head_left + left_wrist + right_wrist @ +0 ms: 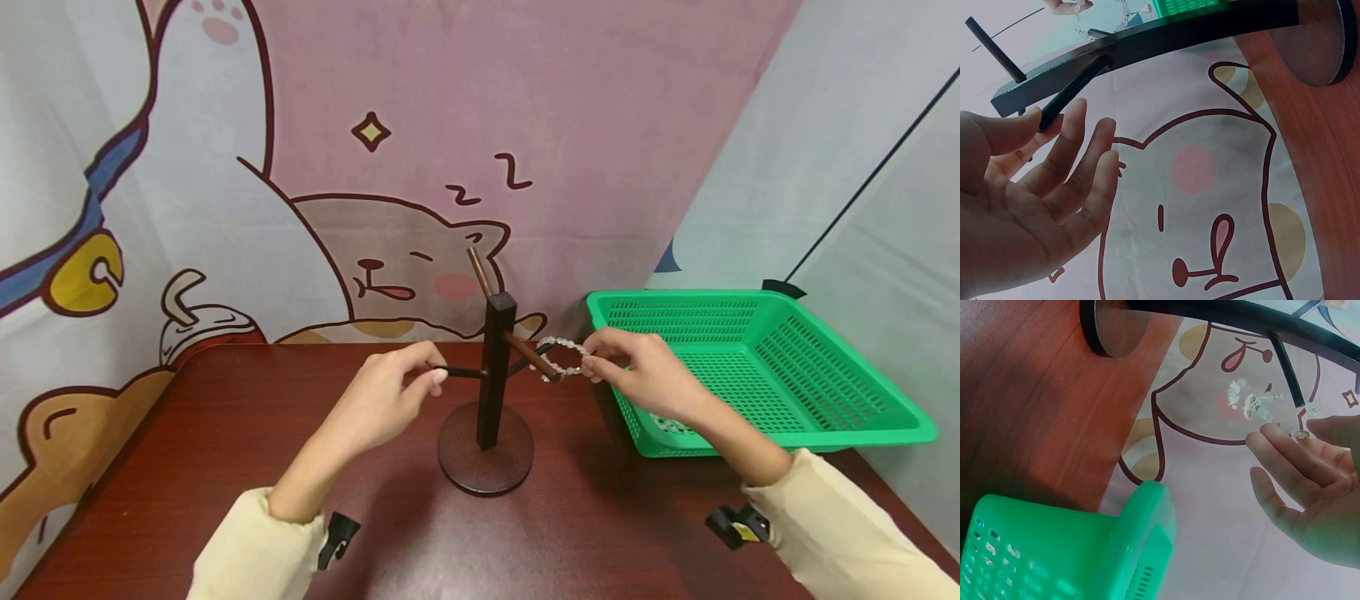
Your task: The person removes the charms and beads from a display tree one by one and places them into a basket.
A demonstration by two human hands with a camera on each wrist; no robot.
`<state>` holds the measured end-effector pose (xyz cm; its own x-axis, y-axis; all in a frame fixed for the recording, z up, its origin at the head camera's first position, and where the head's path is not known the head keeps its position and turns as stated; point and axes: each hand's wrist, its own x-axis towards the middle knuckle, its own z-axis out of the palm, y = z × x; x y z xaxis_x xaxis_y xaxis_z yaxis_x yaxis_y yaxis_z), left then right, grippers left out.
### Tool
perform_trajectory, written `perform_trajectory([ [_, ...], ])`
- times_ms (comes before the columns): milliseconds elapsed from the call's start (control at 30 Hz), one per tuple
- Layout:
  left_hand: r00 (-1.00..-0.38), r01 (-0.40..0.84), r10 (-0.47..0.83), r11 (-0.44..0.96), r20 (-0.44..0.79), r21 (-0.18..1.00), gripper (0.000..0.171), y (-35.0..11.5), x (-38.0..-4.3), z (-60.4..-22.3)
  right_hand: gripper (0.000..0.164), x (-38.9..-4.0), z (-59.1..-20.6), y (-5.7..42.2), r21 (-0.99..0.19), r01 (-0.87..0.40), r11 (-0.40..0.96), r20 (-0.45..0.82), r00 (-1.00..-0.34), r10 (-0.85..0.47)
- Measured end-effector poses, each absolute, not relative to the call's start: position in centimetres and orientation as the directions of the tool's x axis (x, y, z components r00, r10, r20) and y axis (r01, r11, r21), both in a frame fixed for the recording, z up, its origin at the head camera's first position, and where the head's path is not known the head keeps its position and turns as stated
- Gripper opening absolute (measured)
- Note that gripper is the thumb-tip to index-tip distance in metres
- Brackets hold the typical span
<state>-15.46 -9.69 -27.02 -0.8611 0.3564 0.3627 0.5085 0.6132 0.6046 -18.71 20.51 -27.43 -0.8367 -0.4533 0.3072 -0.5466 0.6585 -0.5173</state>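
Note:
A dark wooden stand (491, 417) with a square post, a round base and several pegs stands upright on the table. My left hand (386, 387) pinches the tip of its left black peg (463, 372) between thumb and fingers; the other fingers spread loosely in the left wrist view. On the post's right side, my right hand (633, 371) pinches the edge of a clear beaded bracelet (564, 342) between thumb and fingertips. The bracelet's loop overlaps the right-hand pegs in the head view. In the right wrist view, a white flower charm (1234, 392) hangs from it near a peg's tip.
A green plastic basket (885, 429) sits at the right of the table, under and beyond my right forearm. Pale small pieces (671, 425) lie in its near-left corner. The reddish-brown table (300, 467) ends at a printed cloth (600, 167) behind.

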Motion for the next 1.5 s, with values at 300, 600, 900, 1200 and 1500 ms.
perform_trajectory([
  [300, -0.862, 0.508, 0.355, 0.614, 0.363, 0.605, 0.008, -9.7, -15.5, -27.1, 0.003, -18.4, -26.8, 21.4, -0.498, -0.511, 0.7, 0.291, -0.859, -0.42],
  [600, -0.86, 0.51, 0.355, 0.608, 0.366, 0.609, 0.008, -9.8, -15.4, -27.1, 0.007, -17.8, -26.4, 22.8, -0.467, -0.503, 0.728, 0.301, -0.864, -0.404],
  [900, -0.863, 0.505, 0.349, 0.608, 0.364, 0.613, 0.008, -9.8, -15.3, -27.1, 0.006, -17.2, -26.2, 24.7, -0.419, -0.52, 0.744, 0.338, -0.85, -0.404],
  [1200, -0.86, 0.51, 0.347, 0.601, 0.374, 0.616, 0.009, -9.7, -15.2, -27.1, 0.011, -16.4, -25.8, 27.1, -0.363, -0.513, 0.777, 0.363, -0.846, -0.389],
  [1500, -0.865, 0.501, 0.343, 0.596, 0.365, 0.627, 0.008, -9.6, -15.2, -27.2, 0.01, -15.6, -26.2, 29.6, -0.366, -0.435, 0.823, 0.308, -0.891, -0.334],
])
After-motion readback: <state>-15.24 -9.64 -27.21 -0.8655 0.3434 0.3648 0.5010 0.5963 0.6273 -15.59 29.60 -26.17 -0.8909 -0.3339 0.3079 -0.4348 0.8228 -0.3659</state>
